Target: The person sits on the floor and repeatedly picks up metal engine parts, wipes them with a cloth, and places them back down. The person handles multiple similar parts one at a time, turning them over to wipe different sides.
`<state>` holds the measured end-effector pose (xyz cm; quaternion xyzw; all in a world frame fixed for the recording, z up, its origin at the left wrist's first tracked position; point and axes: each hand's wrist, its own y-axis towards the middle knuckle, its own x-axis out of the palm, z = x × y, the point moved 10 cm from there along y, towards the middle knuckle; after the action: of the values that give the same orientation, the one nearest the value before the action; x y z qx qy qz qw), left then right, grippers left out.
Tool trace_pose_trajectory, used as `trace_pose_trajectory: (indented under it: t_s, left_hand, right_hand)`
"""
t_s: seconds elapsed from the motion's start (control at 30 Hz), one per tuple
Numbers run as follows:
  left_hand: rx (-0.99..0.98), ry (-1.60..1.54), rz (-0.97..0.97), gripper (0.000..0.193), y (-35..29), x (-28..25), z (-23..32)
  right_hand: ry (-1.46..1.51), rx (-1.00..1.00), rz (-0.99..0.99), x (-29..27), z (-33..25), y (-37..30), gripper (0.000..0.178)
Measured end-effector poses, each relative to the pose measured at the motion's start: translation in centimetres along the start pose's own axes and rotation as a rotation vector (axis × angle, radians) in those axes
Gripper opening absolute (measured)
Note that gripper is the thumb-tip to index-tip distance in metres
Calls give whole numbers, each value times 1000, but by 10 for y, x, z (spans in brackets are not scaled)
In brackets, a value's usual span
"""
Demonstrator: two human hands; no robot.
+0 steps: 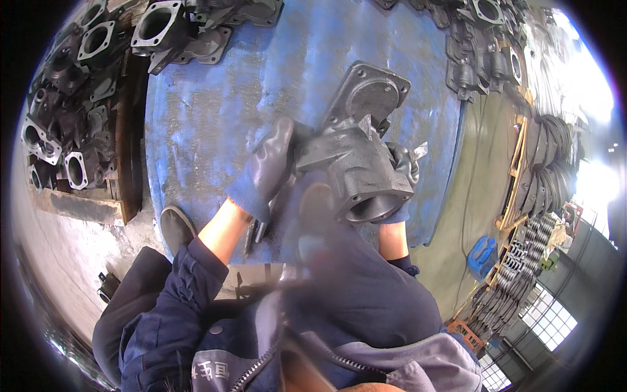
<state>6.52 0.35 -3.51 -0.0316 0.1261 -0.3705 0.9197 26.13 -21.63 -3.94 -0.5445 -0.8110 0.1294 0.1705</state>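
Observation:
A dark grey metal casting (356,160), with a round-bored flange at its near end and a broad plate flange at its far end, is tilted between my hands over the blue table. My left hand (271,160), in a dark coated glove with a blue cuff, is closed on its left side. My right hand (406,164), gloved the same way, curls round the right side, its palm hidden behind the metal. A small pale metal strip (420,151) juts out beside the right fingers; whether they hold it I cannot tell. Thin rod-like tools (260,232) show below my left wrist.
The worn blue table (202,150) spans the middle. Similar castings (157,26) crowd its far left corner and more castings (486,59) the far right. A wooden crate (85,206) of castings stands left. A blue plastic container (482,257) sits on the floor at right, near stacked metal parts (516,261).

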Motion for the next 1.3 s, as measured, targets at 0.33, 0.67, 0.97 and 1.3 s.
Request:
trace_pose_trajectory:
  t_s: [0.33, 0.67, 0.97, 1.3]
  left_hand:
    - [154, -146, -36, 30, -6, 14, 17]
    - [231, 20, -205, 64, -18, 17, -35]
    - [-246, -335, -226, 44, -11, 9, -40]
    - [-32, -48, -195, 51, -8, 6, -20]
  right_hand:
    - [-244, -250, -7, 51, -77, -31, 44]
    - [-452, -412, -74, 84, -105, -56, 40]
    - [-404, -216, -54, 88, -85, -46, 32]
    - [-354, -74, -80, 65, -56, -35, 29]
